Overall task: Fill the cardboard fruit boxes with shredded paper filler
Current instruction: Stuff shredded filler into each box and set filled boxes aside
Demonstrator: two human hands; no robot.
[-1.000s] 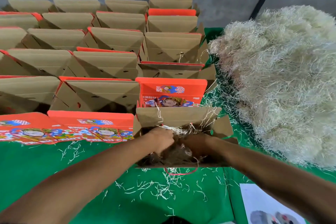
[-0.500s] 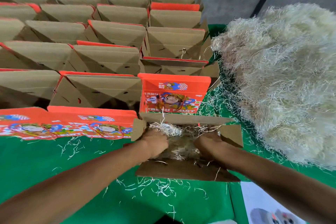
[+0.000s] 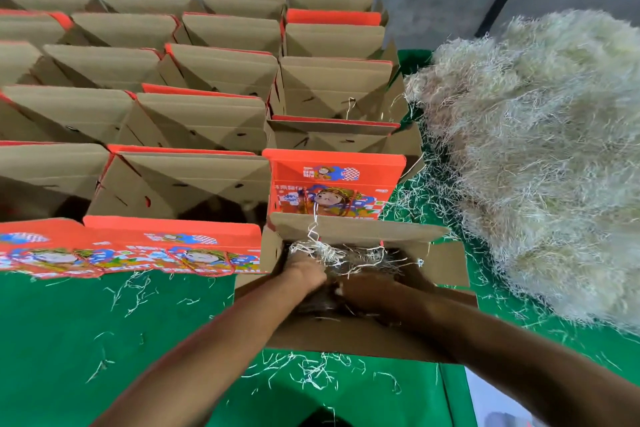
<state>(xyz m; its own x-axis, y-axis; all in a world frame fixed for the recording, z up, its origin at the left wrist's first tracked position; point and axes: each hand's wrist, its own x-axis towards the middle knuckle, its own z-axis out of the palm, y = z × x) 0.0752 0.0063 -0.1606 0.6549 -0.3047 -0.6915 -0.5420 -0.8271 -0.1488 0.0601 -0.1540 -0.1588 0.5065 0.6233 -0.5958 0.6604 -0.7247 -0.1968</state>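
While both hands sunk in open box (image 3: 363, 229), shredded paper (image 3: 343, 256) inside; each grip hidden, cannot tell.

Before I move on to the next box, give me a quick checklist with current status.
1. Paper in the open box: ok, shreds inside.
2. Fill level: cannot tell, hands cover it.
3. Left hand inside the box: ok; grip cannot tell.
4. Right hand inside the box: ok; grip cannot tell.
5. Paper pile within reach at right: ok.
6. Green tabletop: not ok, loose shreds scattered.
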